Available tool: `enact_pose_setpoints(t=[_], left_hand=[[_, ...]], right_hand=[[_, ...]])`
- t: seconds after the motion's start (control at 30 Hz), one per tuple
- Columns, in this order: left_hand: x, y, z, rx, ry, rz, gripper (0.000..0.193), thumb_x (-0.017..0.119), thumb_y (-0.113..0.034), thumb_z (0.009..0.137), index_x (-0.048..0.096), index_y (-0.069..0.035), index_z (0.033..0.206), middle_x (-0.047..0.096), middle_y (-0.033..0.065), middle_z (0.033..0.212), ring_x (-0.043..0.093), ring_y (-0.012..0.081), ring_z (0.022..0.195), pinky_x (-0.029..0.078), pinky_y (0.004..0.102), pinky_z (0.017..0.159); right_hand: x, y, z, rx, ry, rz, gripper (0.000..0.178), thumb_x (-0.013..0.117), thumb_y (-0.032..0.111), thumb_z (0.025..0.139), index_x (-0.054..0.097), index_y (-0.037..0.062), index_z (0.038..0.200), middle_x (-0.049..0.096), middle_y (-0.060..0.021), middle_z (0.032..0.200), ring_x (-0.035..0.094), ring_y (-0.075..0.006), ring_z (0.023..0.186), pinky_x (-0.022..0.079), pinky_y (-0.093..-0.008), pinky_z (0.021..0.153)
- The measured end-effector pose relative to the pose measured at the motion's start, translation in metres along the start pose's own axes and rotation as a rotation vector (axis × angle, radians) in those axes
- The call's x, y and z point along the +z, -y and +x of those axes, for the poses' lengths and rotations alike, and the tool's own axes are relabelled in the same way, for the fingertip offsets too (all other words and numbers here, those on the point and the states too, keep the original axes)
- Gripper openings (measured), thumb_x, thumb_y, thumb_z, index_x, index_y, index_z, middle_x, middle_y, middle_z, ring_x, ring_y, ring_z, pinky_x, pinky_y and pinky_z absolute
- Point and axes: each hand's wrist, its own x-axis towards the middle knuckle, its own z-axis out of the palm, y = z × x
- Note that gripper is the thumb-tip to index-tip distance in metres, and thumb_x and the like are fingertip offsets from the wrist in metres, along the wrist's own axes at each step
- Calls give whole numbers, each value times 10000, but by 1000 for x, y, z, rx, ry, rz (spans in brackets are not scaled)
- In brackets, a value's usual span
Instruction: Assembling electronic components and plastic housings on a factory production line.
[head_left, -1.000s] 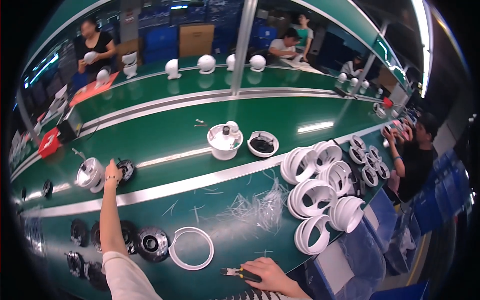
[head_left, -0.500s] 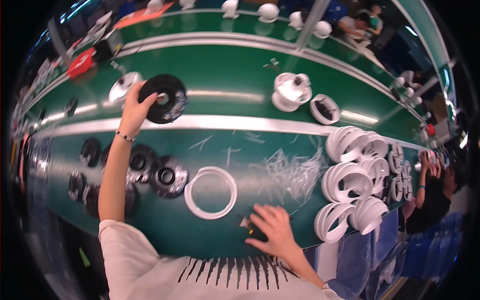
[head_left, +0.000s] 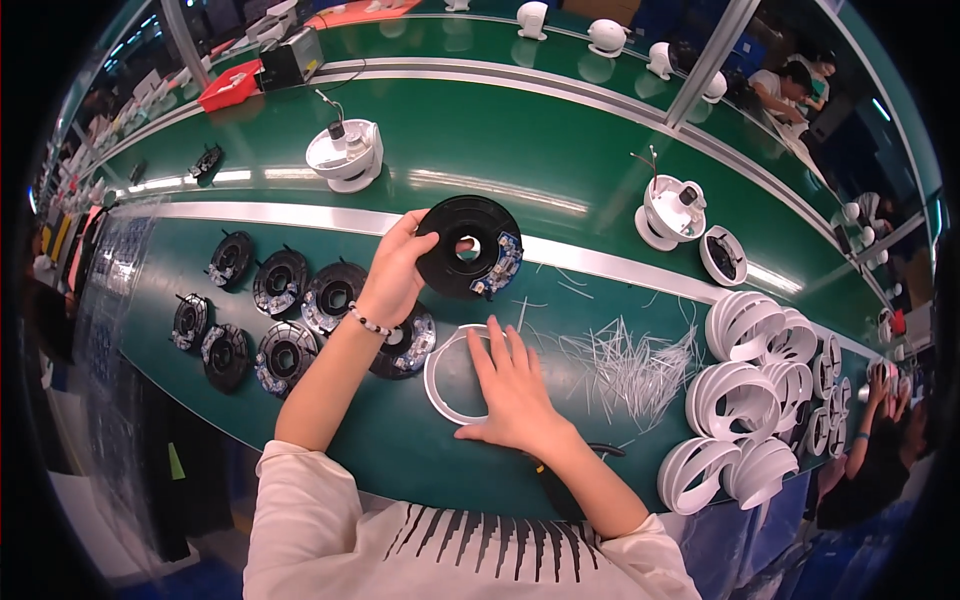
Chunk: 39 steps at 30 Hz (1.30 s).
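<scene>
My left hand (head_left: 398, 268) grips a black round disc (head_left: 450, 272) by its left edge, thumb near the center hole. A small blue circuit board (head_left: 505, 262) sits on the disc's right side. The disc is held up above the bench. My right hand (head_left: 515, 392) lies with fingers spread over the right side of a white plastic ring (head_left: 432, 378); whether it presses on the ring I cannot tell. Below my right forearm, a tool with black and yellow handles (head_left: 552, 485) is partly hidden.
Several black discs with boards (head_left: 285, 358) lie at left. Thin white strips (head_left: 635, 372) are heaped right of the ring, beside stacked white rings (head_left: 735, 400). White housings (head_left: 345, 157) stand on the green belt (head_left: 480, 130) beyond a metal rail (head_left: 590, 258). Other people work at far right.
My left hand has brought the black disc rightward and nearer, above the white ring. My right hand has moved left and away from me, from beside the tool onto the ring. The view has shifted.
</scene>
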Motion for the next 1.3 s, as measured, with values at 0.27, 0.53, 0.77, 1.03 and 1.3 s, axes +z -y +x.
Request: enact_pose_setpoints(t=[0.27,0.53,0.77,1.03,1.3], left_hand=[[7,4,7,133,-28,-99,366,395,-8,855,343,11,1216,480,110,1161,499,182,1056,421,324,899],[44,46,-17,-140,243,-197,563,499,5,789,271,-50,1301,359,89,1308,354,205,1203,277,362,1006],[38,28,-17,-426,423,-571,636,324,-517,838,357,-43,1260,440,144,1232,436,292,1124,343,438,954],[34,33,-5,-315,226,-594,457,290,-324,876,475,-4,1145,528,150,1129,522,262,1019,407,403,909],[32,31,-4,-396,359,-606,727,230,-605,847,335,-29,1277,442,133,1238,459,253,1113,367,390,948]], right_hand=[[-50,-31,4,-25,-465,191,1121,806,324,411,208,9,1305,290,-209,1249,322,-380,1127,261,-442,949],[-49,-45,34,68,-862,548,1154,818,369,496,124,-54,1314,315,-246,1199,333,-355,1138,284,-405,967],[-43,-34,25,34,-688,601,1151,814,361,487,127,-26,1326,248,-240,1292,247,-369,1212,245,-430,998],[-55,-29,21,-82,-657,516,1149,847,318,425,194,-12,1311,301,-217,1260,307,-357,1169,303,-410,966],[-57,-14,25,-66,-603,238,1158,836,327,409,191,-40,1298,275,-230,1277,292,-375,1165,273,-440,955]])
